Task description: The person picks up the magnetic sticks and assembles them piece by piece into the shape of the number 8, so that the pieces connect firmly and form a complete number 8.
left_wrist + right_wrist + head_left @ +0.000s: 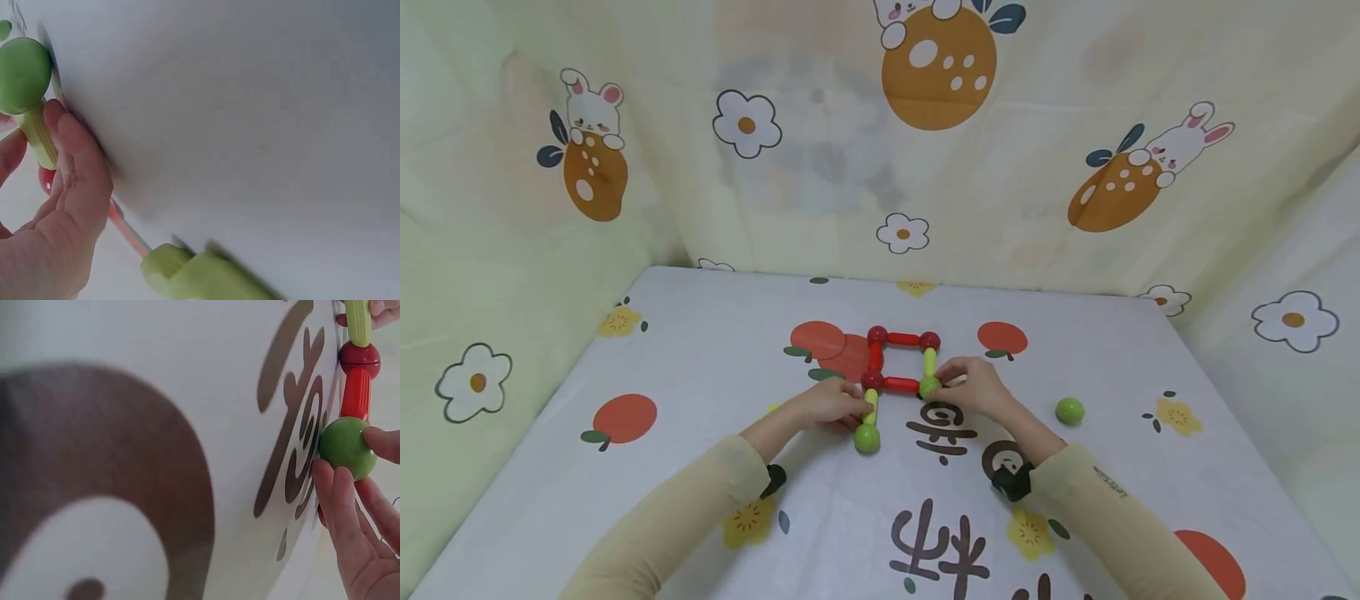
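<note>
A small square frame of rods and balls lies on the table, with red balls at three corners, such as the lower-left red ball [872, 380], and a green ball [929, 387] at the lower right. Red rods [903, 339] form three sides; a yellow-green rod [930, 362] forms the right one. From the lower-left ball another yellow-green rod [39, 139] extends toward the person, tipped with a second green ball [867, 439]. My left hand [832, 404] pinches this rod between thumb and fingers. My right hand [976, 385] grips the corner green ball [347, 447] with thumb and fingertips.
A loose green ball [1070, 410] lies on the table to the right of my right hand. The white tablecloth [700, 333] carries printed fruit, flowers and lettering. A patterned curtain [820, 208] hangs behind the table's far edge and along both sides.
</note>
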The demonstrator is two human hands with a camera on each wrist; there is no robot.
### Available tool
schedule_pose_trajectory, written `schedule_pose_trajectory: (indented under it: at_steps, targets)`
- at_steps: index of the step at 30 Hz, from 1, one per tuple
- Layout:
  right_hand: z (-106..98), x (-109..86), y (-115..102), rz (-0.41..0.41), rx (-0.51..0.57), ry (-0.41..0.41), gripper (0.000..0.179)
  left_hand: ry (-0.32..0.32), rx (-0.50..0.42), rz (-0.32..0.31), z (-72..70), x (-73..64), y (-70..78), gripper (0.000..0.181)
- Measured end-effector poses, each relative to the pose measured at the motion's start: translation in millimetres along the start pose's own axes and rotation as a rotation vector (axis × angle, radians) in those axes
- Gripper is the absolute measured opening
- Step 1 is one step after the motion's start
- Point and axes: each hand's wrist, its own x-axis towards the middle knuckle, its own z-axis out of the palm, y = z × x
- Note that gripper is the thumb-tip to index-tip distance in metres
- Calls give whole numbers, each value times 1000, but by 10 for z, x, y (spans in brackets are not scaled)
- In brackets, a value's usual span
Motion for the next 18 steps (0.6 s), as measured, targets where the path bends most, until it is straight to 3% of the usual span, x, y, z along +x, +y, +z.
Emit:
schedule_pose_trajectory:
  at_steps: [11,18]
  targets:
    - [-46,40,5,-9,25,-8,27,36,77,36,0,-7,57,26]
    - [-61,19,-14,2,35,-4,26,76,82,126,-173,-62,19,31]
